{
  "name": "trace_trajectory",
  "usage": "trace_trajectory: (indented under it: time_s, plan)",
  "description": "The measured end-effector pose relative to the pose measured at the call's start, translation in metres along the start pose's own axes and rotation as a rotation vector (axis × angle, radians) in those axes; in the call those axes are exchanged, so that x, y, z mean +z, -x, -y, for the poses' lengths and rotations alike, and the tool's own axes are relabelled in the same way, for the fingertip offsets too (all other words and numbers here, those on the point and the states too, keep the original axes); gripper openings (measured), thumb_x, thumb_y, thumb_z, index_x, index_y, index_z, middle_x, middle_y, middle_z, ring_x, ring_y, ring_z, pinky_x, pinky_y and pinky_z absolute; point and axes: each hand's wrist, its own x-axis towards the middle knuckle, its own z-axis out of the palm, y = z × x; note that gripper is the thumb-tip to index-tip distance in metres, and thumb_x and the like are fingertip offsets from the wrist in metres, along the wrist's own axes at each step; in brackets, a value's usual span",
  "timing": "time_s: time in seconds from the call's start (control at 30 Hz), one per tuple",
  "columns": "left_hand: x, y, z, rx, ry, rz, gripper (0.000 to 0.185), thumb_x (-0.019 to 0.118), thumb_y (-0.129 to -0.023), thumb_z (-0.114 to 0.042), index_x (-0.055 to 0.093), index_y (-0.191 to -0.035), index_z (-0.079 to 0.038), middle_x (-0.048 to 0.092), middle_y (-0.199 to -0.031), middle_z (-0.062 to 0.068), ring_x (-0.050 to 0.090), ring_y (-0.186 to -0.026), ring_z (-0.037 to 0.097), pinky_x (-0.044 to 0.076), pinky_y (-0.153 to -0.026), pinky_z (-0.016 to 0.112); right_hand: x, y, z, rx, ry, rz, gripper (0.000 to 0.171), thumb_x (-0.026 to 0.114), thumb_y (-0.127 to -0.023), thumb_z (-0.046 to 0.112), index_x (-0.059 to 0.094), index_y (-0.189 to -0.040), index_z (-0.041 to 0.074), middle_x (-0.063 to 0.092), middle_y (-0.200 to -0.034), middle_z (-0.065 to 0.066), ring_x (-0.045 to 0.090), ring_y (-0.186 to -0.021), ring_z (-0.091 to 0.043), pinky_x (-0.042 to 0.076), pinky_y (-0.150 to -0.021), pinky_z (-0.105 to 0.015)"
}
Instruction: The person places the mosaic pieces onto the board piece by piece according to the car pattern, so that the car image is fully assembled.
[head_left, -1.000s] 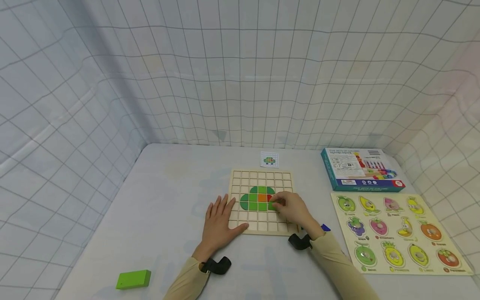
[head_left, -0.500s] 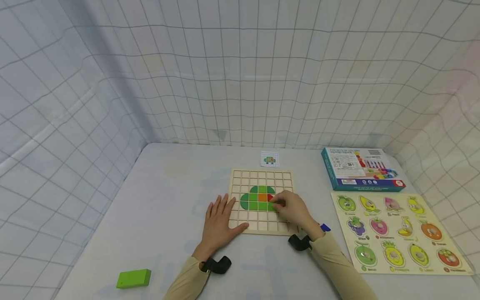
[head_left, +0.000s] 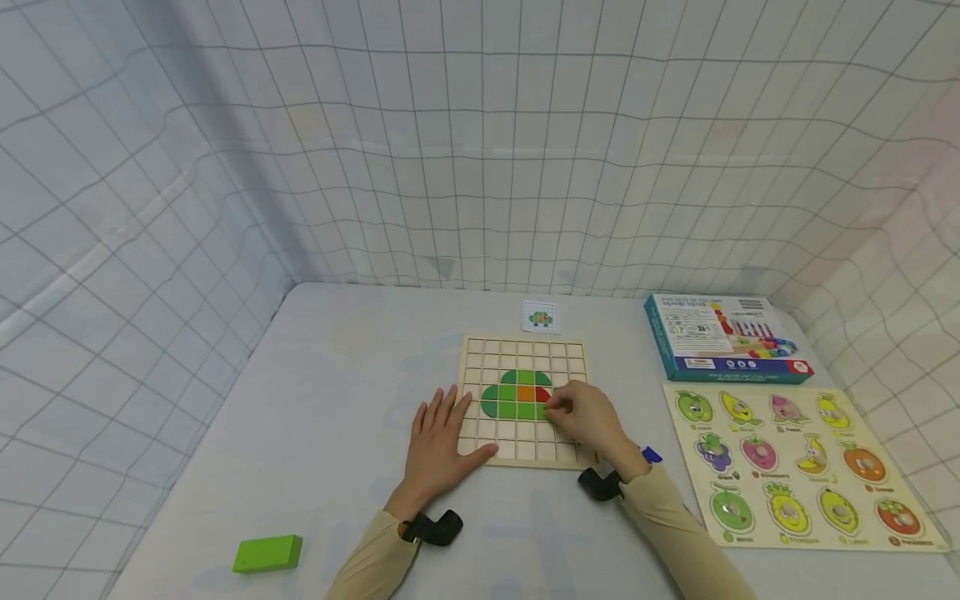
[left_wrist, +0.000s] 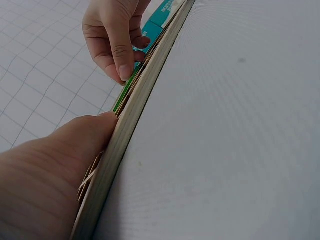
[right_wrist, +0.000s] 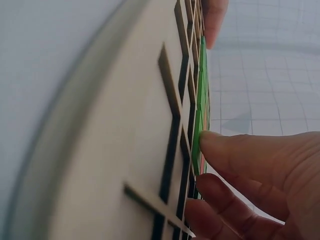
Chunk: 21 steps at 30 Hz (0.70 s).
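Note:
A wooden grid board (head_left: 522, 454) lies at the table's middle. Green tiles (head_left: 506, 402) fill a domed patch on it, with an orange tile (head_left: 526, 393) and a red tile (head_left: 541, 393) inside. My right hand (head_left: 553, 408) pinches a green tile (head_left: 545, 411) at the patch's right end. The left wrist view shows that hand (left_wrist: 120, 75) with thumb and fingers on the green tile (left_wrist: 124, 95). My left hand (head_left: 453, 433) lies flat, its fingers on the board's left edge. In the right wrist view my fingertips (right_wrist: 215, 142) touch the green tiles (right_wrist: 200, 100).
A small pattern card (head_left: 540, 317) lies behind the board. A teal box (head_left: 723, 337) and a fruit peg puzzle (head_left: 802, 467) sit to the right. A green block (head_left: 267, 554) lies near the front left. Netted cloth walls surround the table.
My right hand's fingertips have shifted slightly at the green tile. My left hand has stayed where it was.

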Motion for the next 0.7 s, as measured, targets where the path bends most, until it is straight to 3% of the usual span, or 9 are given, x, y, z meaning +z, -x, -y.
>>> trace_trajectory:
  time_s: [0.23, 0.4, 0.7]
  plan:
    - [0.0014, 0.0003, 0.0017, 0.012, 0.001, -0.013, 0.086, 0.064, -0.08, -0.059, 0.04, -0.145, -0.008, 0.031, -0.149, 0.016, 0.018, -0.14, 0.035, 0.01, -0.11, 0.053, -0.0015, 0.0038, -0.0041, 0.002, -0.022, 0.022, 0.004, 0.077, -0.08, 0.012, 0.073, -0.08, 0.011, 0.059, -0.078, 0.006, 0.051, -0.066, -0.009, 0.044, -0.06, -0.028]
    - [0.001, 0.0003, 0.0027, 0.01, -0.003, -0.016, 0.087, 0.064, -0.08, -0.059, 0.039, -0.145, -0.009, 0.03, -0.15, 0.016, 0.018, -0.14, 0.034, 0.01, -0.11, 0.053, -0.001, 0.0036, -0.0053, -0.029, -0.017, 0.038, 0.013, 0.077, -0.08, 0.013, 0.074, -0.092, 0.009, 0.061, -0.081, 0.005, 0.05, -0.067, -0.01, 0.043, -0.06, -0.028]
    - [0.0017, -0.0006, 0.0019, 0.002, -0.01, 0.003, 0.087, 0.063, -0.08, -0.061, 0.038, -0.146, -0.009, 0.03, -0.15, 0.015, 0.016, -0.14, 0.033, 0.009, -0.11, 0.052, -0.0036, 0.0006, -0.0014, 0.006, -0.011, 0.073, 0.013, 0.078, -0.08, 0.016, 0.073, -0.089, 0.009, 0.058, -0.08, 0.001, 0.048, -0.067, -0.013, 0.042, -0.062, -0.03]
